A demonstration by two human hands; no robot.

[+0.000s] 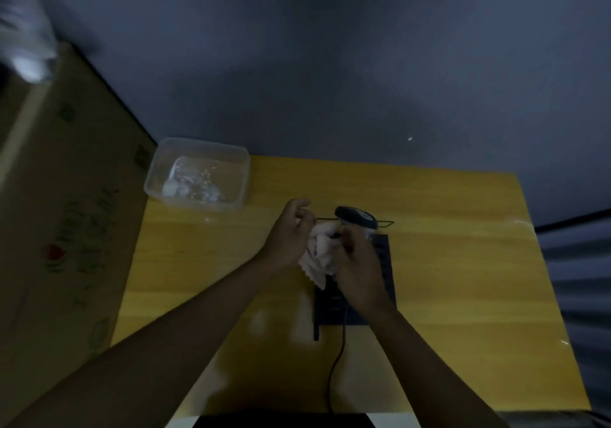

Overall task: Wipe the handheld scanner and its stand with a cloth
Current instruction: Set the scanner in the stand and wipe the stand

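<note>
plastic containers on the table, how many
1: a clear plastic container at the table's far left corner, beside the cardboard box. None seems hidden.

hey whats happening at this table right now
A person is cleaning a handheld scanner over a yellow table. The left hand presses a crumpled pale cloth against the scanner just below its head, while the right hand grips the scanner lower down. A dark stand sits under the hands, and a cable trails toward the person. A clear plastic container sits at the table's far left corner, beside a cardboard box.
</note>
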